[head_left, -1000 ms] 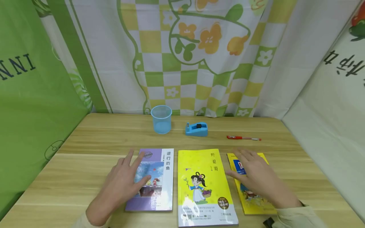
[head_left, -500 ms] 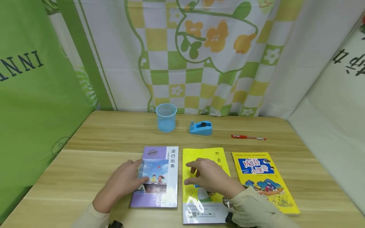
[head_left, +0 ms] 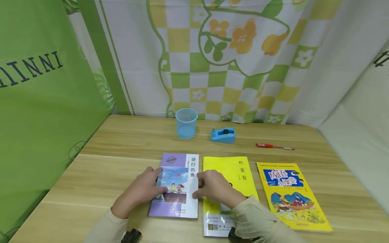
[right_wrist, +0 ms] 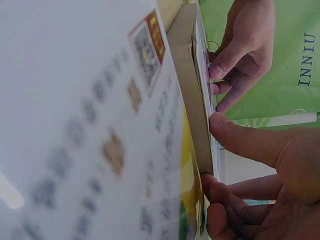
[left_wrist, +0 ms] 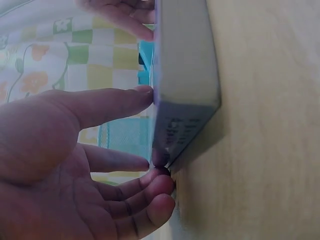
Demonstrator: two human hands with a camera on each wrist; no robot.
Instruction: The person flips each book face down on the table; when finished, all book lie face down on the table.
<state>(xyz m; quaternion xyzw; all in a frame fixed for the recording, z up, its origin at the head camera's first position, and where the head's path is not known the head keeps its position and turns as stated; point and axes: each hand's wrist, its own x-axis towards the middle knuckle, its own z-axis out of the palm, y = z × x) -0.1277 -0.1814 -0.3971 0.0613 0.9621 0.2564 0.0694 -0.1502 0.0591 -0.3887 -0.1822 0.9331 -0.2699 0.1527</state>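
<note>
A purple and white book (head_left: 175,182) lies flat between my two hands. My left hand (head_left: 143,189) holds its left side; in the left wrist view the thumb rests on the cover and the other fingers bend at the spine. At the right edge, my right hand (head_left: 215,188) grips the same book, thumb on top and fingers against the page side (right_wrist: 189,85). That hand and its sleeve cover part of a yellow book (head_left: 226,166) with a white lower band, just right of the purple one. The undersides of the fingertips are partly hidden.
Farther right lies another yellow book (head_left: 293,199), slightly slanted. Along the back of the wooden table (head_left: 127,141) stand a clear blue cup (head_left: 186,126) and a blue tape dispenser (head_left: 223,135). A red pen (head_left: 273,146) lies to their right. Curtains enclose the table.
My right hand has moved left from the rightmost yellow book, across the middle one, to the purple book's right edge. My left hand stays at its left side. The head view has shifted.
</note>
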